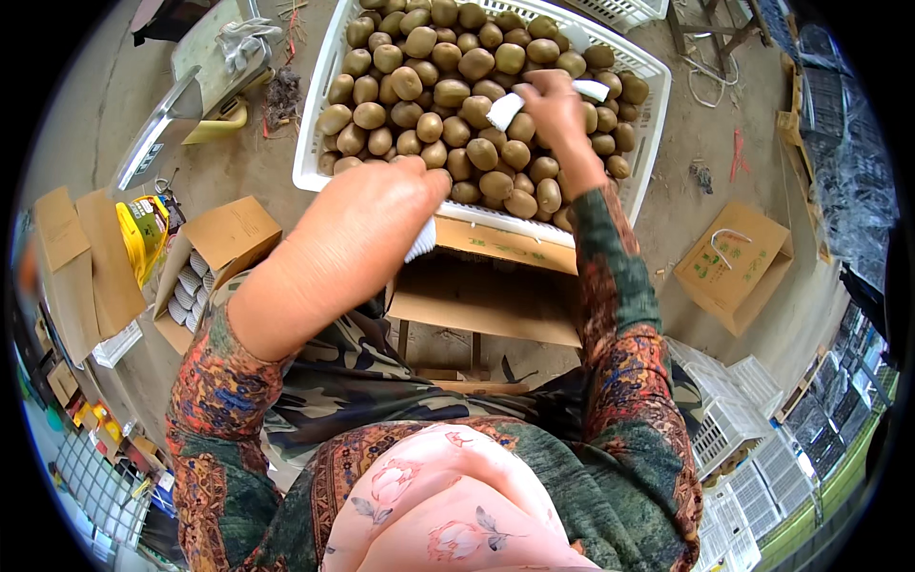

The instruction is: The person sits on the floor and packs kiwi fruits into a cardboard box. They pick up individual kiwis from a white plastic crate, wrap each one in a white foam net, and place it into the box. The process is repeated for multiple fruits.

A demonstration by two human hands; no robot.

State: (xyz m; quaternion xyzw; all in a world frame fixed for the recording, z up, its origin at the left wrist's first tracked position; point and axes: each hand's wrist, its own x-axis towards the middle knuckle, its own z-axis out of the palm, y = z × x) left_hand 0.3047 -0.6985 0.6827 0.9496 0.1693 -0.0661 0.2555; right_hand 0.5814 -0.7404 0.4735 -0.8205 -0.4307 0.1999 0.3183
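Observation:
A white plastic crate (307,154) full of brown kiwifruit (452,93) lies before me. My right hand (554,107) is over the fruit at the crate's right side, fingers bent down, with white foam netting (505,111) beside its fingertips and another white piece (591,90) at its far side. Whether its fingers grip anything is hidden. My left hand (386,200) is at the near edge of the crate, back of the hand up. White foam netting (422,242) shows below it; its fingers and hold are hidden. Under the crate's near edge is an open cardboard box (486,304).
To the left stands a cardboard box (232,236) holding several netted items (187,286). Gloves (245,44) lie on a scale's platform (207,71). A cardboard carton with a cord handle (736,268) is on the floor at right, near stacked white crates (722,429).

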